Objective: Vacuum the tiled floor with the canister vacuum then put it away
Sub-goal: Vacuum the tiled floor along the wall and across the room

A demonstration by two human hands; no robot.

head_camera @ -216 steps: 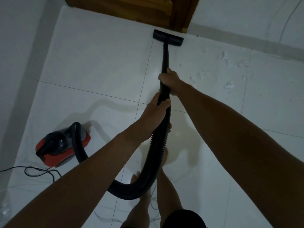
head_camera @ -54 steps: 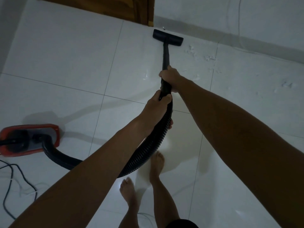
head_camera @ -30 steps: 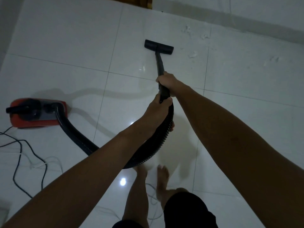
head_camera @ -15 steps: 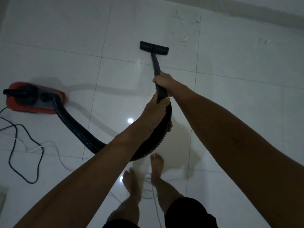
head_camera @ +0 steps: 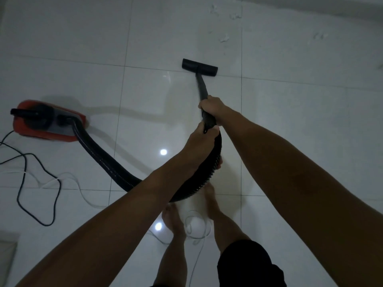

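The red and black canister vacuum (head_camera: 47,123) sits on the white tiled floor (head_camera: 300,125) at the left. Its ribbed black hose (head_camera: 103,160) curves right, passes under my left arm and rises to the black wand (head_camera: 202,85). The flat floor nozzle (head_camera: 200,67) rests on a tile joint ahead of me. My right hand (head_camera: 211,105) grips the wand high up. My left hand (head_camera: 200,141) grips just below it, where hose meets wand. Small white scraps of debris (head_camera: 224,39) lie beyond the nozzle near the far wall.
A black power cord (head_camera: 39,179) loops over the floor at the left, beside a thin white cable (head_camera: 78,187). More white cable (head_camera: 196,226) coils between my bare feet (head_camera: 174,220). A pale object (head_camera: 6,251) shows at the lower left edge.
The nozzle has been drawn back from the wall and door toward me. I have stepped backward, and the canister has been dragged along behind the hose. Both hands keep their grip.
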